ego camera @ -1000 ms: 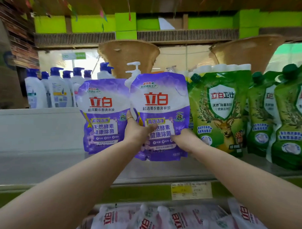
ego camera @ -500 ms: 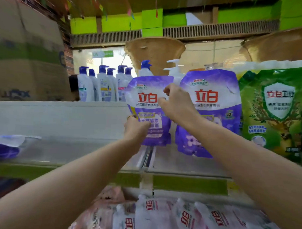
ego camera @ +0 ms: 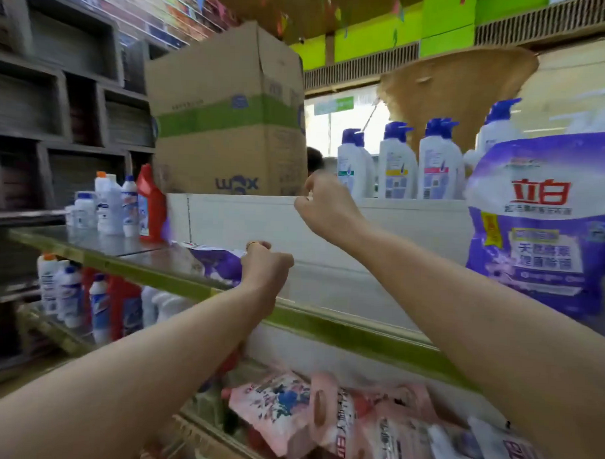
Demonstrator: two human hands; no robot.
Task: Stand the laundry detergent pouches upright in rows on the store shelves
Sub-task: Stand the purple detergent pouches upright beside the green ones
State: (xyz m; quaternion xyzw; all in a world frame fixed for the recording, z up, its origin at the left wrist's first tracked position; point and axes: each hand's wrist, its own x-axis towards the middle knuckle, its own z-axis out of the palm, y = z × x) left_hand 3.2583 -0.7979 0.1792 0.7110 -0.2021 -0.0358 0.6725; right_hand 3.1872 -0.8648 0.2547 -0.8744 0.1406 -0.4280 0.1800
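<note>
A purple laundry pouch (ego camera: 541, 220) stands upright at the right end of the upper shelf (ego camera: 325, 321). Another purple pouch (ego camera: 214, 260) lies flat on that shelf further left. My left hand (ego camera: 267, 267) is curled at the near end of the lying pouch, and its fingers are hidden, so a grip cannot be confirmed. My right hand (ego camera: 326, 206) hovers higher, in front of the white back panel (ego camera: 397, 229). Its fingers are curled and hold nothing. Pink and white pouches (ego camera: 288, 410) lie in a heap on the shelf below.
White pump bottles with blue caps (ego camera: 396, 164) stand on the ledge behind the back panel. A cardboard box (ego camera: 226, 123) sits on top at the left. Small cleaner bottles and a red bottle (ego camera: 151, 203) stand at the shelf's left end, with more bottles (ego camera: 69, 296) below.
The view has swung left. Both hands let go of the upright purple pouches. My left hand moved down to the lying pouch, and my right hand now hangs free.
</note>
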